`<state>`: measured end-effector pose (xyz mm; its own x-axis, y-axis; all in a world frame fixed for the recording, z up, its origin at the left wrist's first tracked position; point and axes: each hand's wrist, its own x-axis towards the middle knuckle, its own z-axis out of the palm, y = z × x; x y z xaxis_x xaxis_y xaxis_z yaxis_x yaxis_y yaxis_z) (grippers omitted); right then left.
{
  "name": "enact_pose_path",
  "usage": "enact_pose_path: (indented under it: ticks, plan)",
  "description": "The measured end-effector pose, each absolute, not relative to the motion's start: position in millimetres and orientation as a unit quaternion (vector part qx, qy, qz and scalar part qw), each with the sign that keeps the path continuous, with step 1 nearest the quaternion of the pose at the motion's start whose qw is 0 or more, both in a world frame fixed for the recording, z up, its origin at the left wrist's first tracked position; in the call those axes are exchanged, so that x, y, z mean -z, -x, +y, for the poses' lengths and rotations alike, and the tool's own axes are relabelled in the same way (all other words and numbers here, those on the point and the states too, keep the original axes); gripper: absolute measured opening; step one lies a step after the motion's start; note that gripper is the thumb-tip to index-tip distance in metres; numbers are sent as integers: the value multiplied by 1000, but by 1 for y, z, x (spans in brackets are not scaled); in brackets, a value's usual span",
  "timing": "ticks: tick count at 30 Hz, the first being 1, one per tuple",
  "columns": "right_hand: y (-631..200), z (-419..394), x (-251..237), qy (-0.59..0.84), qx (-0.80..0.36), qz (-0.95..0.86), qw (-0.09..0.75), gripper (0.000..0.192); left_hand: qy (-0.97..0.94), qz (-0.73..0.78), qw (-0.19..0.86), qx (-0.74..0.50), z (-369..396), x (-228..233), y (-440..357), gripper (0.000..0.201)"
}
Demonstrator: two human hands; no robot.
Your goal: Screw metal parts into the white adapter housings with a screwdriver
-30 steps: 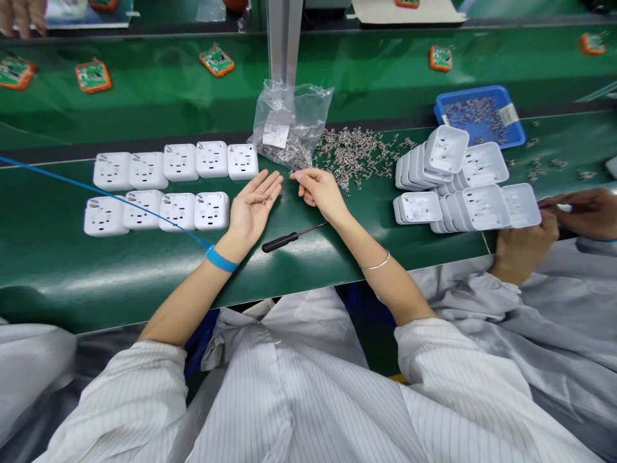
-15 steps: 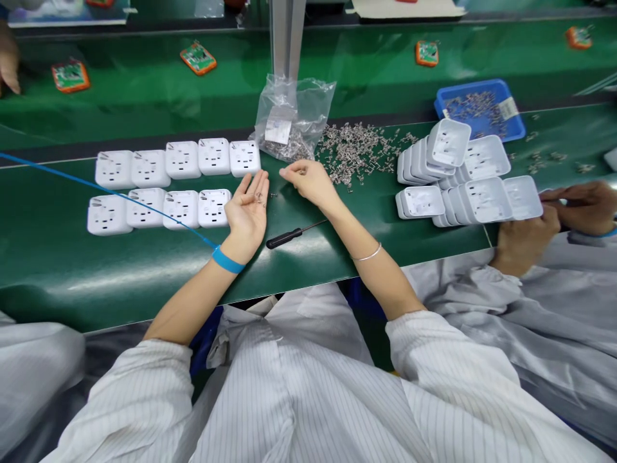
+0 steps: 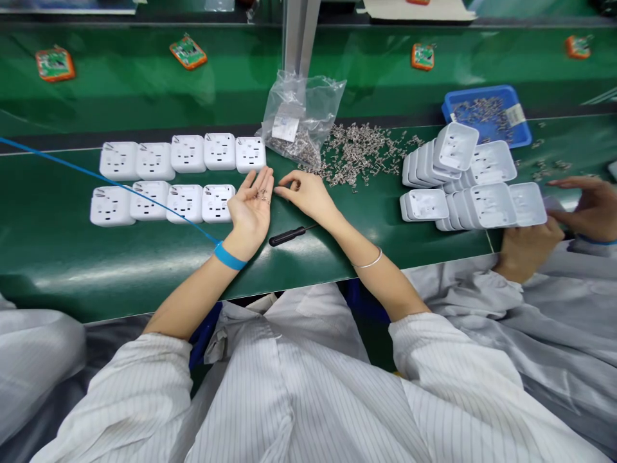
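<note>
My left hand (image 3: 250, 207) lies palm up on the green table with a few small metal clips (image 3: 263, 193) resting in the palm. My right hand (image 3: 304, 193) sits just right of it, fingertips pinched together near the left palm; whether they hold a clip I cannot tell. A heap of loose metal clips (image 3: 359, 151) lies behind my right hand, beside a clear plastic bag (image 3: 301, 116). Two rows of white socket covers (image 3: 173, 177) lie to the left. A black-handled screwdriver (image 3: 289, 235) rests under my right wrist.
Stacked white housings (image 3: 467, 186) stand at the right, where a co-worker's hands (image 3: 530, 247) work. A blue tray (image 3: 486, 116) of clips sits behind them. Orange-framed circuit boards (image 3: 187, 51) ride the far belt. A blue cord (image 3: 110, 183) runs to my left wristband.
My right hand has drawn left from the clip heap to the fingertips of my left hand. My left hand has stayed palm up. The circuit boards on the belt have shifted left.
</note>
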<state>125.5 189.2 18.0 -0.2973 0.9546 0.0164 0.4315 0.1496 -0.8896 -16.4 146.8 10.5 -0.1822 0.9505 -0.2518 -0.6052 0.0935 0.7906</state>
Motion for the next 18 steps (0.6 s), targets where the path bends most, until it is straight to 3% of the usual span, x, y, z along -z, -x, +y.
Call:
enact_pose_path:
  ticks: [4, 11, 15, 18]
  plan:
    - [-122, 187, -19, 486, -417, -701, 313, 14, -219, 420, 605, -640, 148, -7, 18, 42]
    - [-139, 190, -38, 354, -819, -315, 324, 28, -136, 391, 631, -656, 144, -29, 13, 50]
    - [-135, 186, -34, 385, -814, -300, 314, 40, -107, 366, 654, -653, 141, -43, 8, 53]
    - [-128, 180, -28, 406, -756, -370, 355, 40, -108, 359, 661, -650, 140, -45, 6, 50]
